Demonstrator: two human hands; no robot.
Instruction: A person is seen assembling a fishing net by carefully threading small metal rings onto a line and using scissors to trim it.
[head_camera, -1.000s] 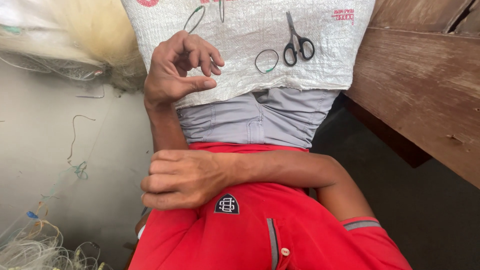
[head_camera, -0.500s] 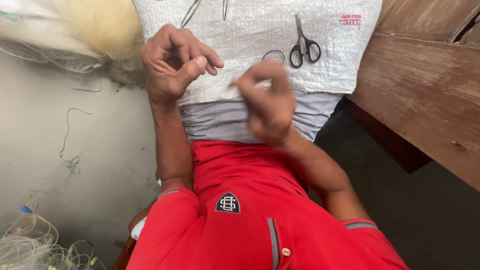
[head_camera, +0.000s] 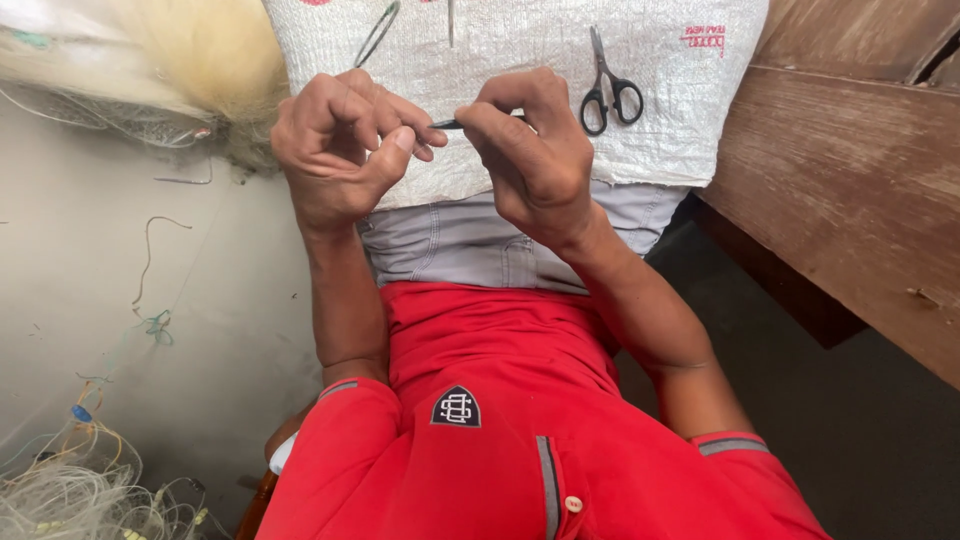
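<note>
My left hand (head_camera: 335, 150) and my right hand (head_camera: 535, 155) are raised close together over a white woven sack (head_camera: 500, 50) spread on my lap. Between their fingertips runs a short visible piece of a thin dark ring (head_camera: 447, 124), and both hands pinch it; the remainder is hidden by my fingers. Black-handled scissors (head_camera: 610, 92) lie shut on the sack just right of my right hand. A thin wire loop (head_camera: 378, 32) and a slim needle-like tool (head_camera: 450, 20) rest on the sack beyond my left hand.
A brown wooden bench (head_camera: 860, 190) runs along the right. Pale yellowish netting (head_camera: 190, 70) is heaped at the upper left. A tangle of fishing line (head_camera: 70, 490) lies on the grey floor at the lower left, with loose thread scraps nearby.
My right hand rose from my left forearm up to the sack and met my left hand. The dark ring that lay beside the scissors is now pinched between both hands.
</note>
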